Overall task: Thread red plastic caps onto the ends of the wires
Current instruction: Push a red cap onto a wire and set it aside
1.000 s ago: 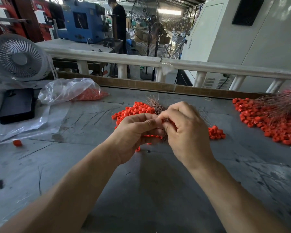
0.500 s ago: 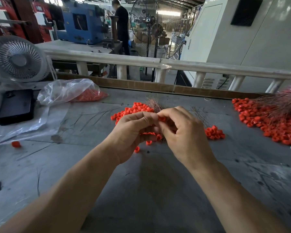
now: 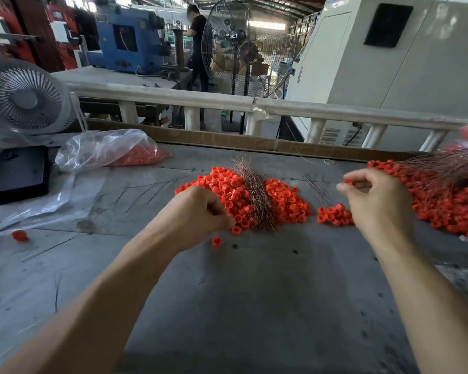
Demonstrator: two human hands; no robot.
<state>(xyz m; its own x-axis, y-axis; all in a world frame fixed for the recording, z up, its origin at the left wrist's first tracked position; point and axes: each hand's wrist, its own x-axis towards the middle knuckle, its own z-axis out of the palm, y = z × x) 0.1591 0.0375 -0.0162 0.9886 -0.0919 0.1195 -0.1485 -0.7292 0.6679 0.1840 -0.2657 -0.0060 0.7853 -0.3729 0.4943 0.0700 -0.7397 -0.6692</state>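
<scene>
Right hand [image 3: 376,203] pinches a red cap [image 3: 348,182]; left hand [image 3: 200,211] curls into the cap pile [image 3: 254,198] beside the wire bundle [image 3: 253,195].

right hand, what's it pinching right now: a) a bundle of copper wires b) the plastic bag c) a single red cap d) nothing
c: the right hand pinches one red cap between thumb and fingertips, raised to the right of the wire bundle, which lies on the central cap pile.
</scene>
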